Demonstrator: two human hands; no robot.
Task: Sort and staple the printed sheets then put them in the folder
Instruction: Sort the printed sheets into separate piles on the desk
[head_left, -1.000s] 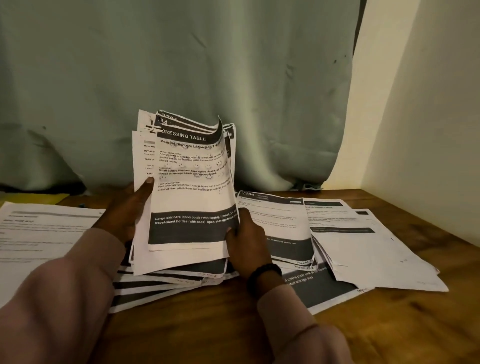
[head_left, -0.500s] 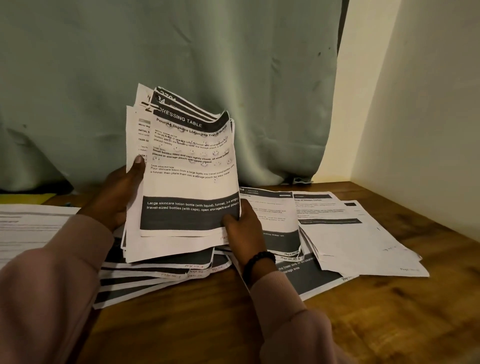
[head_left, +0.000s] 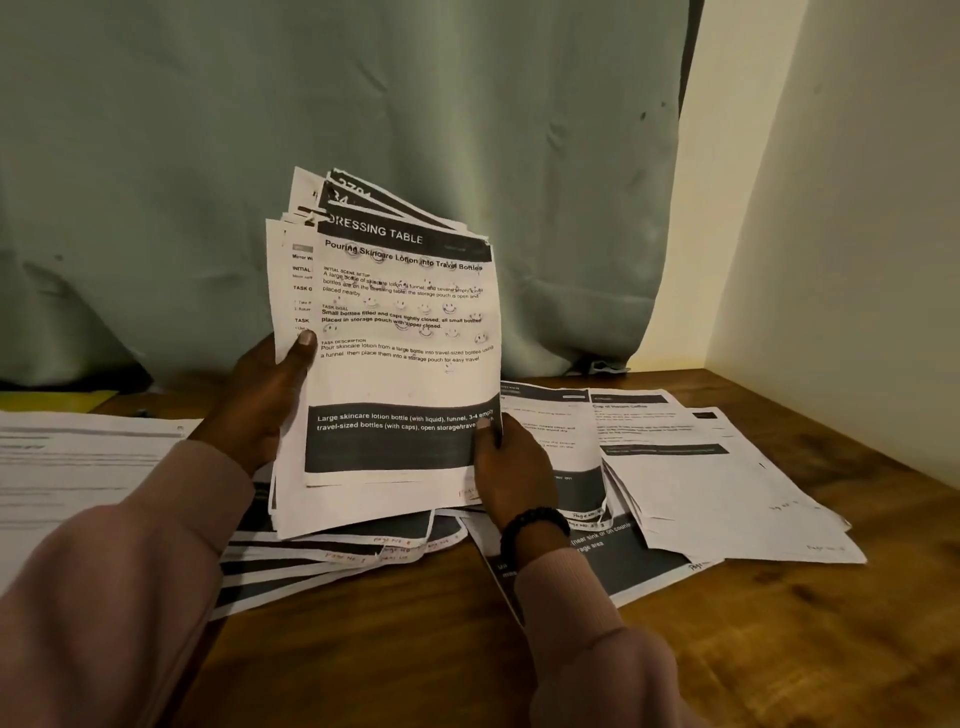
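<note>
Still sorting — my left hand (head_left: 270, 395) and right hand (head_left: 511, 470) fingers grip the fanned sheets (head_left: 400, 353) upright over the counter (head_left: 779, 649); more piles (head_left: 701, 478) lie loose, no stapler or folder seen, maybe offscreen

We see a wooden table (head_left: 779, 649) set against a pale green curtain. On it lie fanned printed sheets (head_left: 337, 556) near the middle, an overlapping spread of sheets (head_left: 727, 493) to the right, a pale sheet (head_left: 67, 467) at the left edge, and a yellow folder (head_left: 52, 400) behind it.
</note>
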